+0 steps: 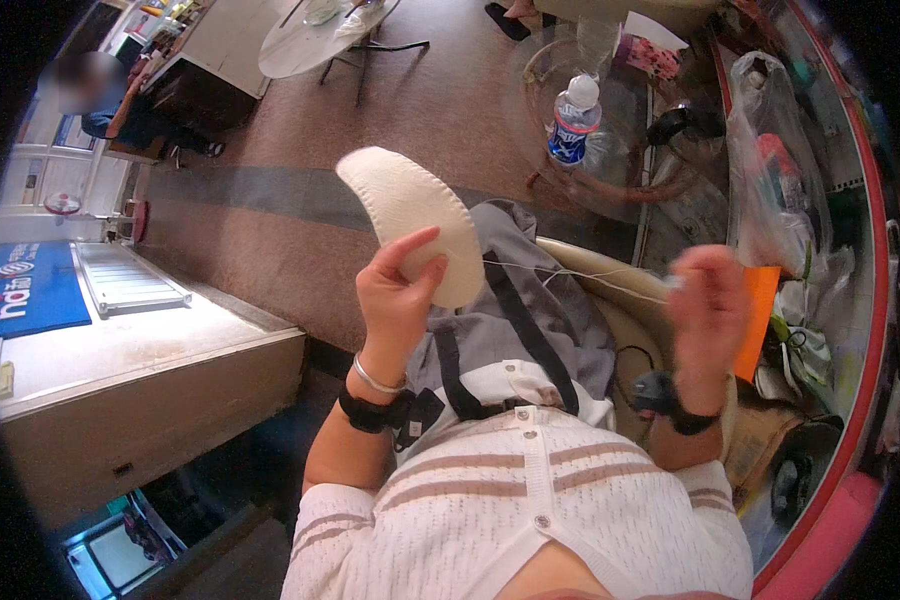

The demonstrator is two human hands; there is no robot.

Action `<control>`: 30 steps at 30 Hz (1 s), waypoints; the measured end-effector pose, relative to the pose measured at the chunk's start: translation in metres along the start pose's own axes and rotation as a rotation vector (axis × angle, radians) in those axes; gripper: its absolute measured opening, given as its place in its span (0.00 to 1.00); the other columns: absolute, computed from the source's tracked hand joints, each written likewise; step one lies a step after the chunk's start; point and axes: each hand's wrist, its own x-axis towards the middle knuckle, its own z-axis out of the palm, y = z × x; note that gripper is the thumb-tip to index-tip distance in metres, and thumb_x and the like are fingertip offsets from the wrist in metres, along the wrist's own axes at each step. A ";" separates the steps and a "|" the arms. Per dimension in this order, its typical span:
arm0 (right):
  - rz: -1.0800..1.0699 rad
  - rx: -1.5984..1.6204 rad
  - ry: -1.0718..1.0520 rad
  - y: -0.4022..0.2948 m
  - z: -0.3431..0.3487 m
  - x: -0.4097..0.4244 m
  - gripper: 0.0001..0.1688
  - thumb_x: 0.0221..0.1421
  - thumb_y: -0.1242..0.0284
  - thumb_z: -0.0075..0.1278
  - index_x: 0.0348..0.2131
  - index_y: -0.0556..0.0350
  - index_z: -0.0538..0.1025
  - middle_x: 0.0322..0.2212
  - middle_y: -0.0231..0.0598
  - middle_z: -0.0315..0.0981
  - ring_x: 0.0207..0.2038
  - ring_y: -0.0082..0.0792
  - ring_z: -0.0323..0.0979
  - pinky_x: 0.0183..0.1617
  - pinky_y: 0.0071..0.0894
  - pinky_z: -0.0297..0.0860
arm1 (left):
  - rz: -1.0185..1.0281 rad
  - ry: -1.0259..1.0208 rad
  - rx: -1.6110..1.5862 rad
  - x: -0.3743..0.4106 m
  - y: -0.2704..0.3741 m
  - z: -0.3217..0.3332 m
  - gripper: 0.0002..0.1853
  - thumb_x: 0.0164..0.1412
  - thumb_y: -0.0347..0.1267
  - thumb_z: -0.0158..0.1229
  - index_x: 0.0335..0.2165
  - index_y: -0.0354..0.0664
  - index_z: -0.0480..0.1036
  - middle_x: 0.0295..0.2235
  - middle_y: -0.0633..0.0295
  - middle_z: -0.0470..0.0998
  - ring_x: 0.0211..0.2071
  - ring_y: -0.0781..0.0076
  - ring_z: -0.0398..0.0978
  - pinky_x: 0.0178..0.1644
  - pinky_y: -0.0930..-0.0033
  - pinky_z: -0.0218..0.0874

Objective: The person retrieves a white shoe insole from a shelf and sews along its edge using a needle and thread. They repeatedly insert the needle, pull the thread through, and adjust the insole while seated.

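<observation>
My left hand (pixel 401 281) is shut on a curved, cream-coloured padded piece (pixel 420 202) with stitches along its edge, pinched between thumb and fingers near its lower end. Pale thread (pixel 570 274) runs from the piece's right edge across to my right hand (pixel 709 300), which is raised at the right and blurred. Its fingers are closed on the thread; whether a needle is among them cannot be made out. Grey cloth (pixel 562 292) covers my lap beneath the thread.
A glass-topped round table (pixel 521 97) ahead bears a water bottle (pixel 574 124). At the right hang plastic bags (pixel 772 150) beside an orange sheet (pixel 757 319). A counter (pixel 157 390) stands at the left. Farther off, a person (pixel 105 97) sits near a desk.
</observation>
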 end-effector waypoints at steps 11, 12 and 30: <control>-0.192 -0.329 -0.378 0.039 0.069 -0.003 0.09 0.46 0.81 0.49 0.33 0.60 0.74 0.25 0.50 0.73 0.26 0.46 0.73 0.27 0.34 0.69 | -0.057 -0.138 -0.205 -0.013 0.018 0.021 0.19 0.48 0.18 0.60 0.42 0.34 0.71 0.38 0.62 0.73 0.39 0.77 0.70 0.44 0.77 0.62; -0.204 -0.334 -0.386 0.040 0.069 -0.003 0.10 0.46 0.81 0.49 0.33 0.60 0.74 0.25 0.50 0.73 0.26 0.46 0.73 0.27 0.34 0.69 | -0.046 -0.142 -0.193 -0.014 0.019 0.022 0.19 0.48 0.18 0.60 0.42 0.34 0.71 0.38 0.62 0.73 0.39 0.77 0.70 0.44 0.77 0.61; -0.208 -0.311 -0.396 0.046 0.067 -0.004 0.11 0.46 0.80 0.50 0.34 0.61 0.75 0.28 0.50 0.74 0.27 0.46 0.74 0.30 0.33 0.70 | 0.021 -0.147 -0.132 -0.015 0.014 0.023 0.20 0.48 0.20 0.62 0.42 0.34 0.71 0.37 0.63 0.74 0.37 0.80 0.71 0.42 0.79 0.62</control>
